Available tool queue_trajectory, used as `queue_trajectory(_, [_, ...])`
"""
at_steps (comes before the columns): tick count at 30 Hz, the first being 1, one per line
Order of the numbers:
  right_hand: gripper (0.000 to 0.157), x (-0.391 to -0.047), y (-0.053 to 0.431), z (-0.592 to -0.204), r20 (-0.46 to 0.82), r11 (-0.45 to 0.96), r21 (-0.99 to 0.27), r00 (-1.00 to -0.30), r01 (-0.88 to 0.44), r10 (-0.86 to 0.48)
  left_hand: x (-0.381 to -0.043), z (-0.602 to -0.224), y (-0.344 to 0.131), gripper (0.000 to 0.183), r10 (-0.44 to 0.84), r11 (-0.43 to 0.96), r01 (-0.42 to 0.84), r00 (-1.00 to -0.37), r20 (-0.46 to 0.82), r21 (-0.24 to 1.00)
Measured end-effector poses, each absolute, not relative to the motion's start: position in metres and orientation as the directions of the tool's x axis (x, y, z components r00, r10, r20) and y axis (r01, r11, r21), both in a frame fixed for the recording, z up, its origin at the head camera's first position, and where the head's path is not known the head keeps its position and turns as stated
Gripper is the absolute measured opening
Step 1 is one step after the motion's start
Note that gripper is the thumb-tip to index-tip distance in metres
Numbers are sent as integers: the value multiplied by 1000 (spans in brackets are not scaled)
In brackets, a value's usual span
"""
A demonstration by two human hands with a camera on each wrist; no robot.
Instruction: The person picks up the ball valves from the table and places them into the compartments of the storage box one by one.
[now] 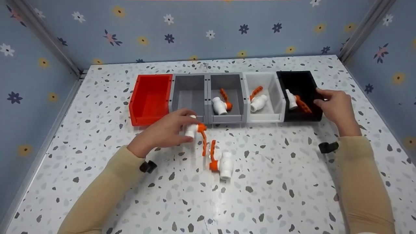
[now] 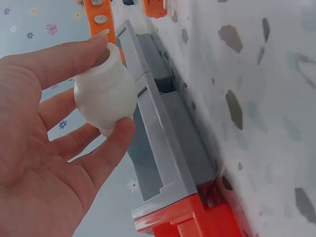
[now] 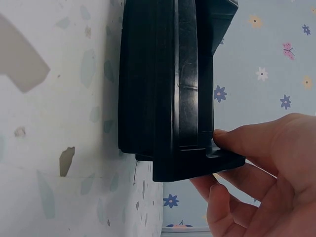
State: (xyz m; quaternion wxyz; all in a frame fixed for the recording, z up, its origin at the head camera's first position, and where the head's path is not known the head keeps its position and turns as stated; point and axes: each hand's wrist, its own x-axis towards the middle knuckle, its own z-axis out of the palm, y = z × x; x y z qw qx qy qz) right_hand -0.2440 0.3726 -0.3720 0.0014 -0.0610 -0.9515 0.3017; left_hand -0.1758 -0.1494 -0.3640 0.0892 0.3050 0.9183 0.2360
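My left hand grips a white ball valve with an orange lever, held between thumb and fingers just in front of the left grey bin. In the head view its lever hangs toward the table. A second ball valve lies on the table nearer me, its orange lever pointing away. On the far right, my right hand pinches the right side wall of the black bin, thumb inside and fingers outside. Inside that bin rests a valve with an orange lever.
Left of the grey bins stands a red bin, joined in one row with the others. The right grey bin and the white bin each hold a valve. Flower-patterned walls enclose the speckled table.
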Motion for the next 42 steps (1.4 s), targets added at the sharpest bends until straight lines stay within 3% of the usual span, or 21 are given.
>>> queue_trajectory(13, [52,-243,371,-371,-35,812,-572,-992,116,117,-191,-334,-161,49,530,717,503,-843,92,483])
queue_trajectory(42, [51,-241,371,-371,-11,821,-564,-994,93,106,-246,-355,-162,51,357,798,370,-926,121,476])
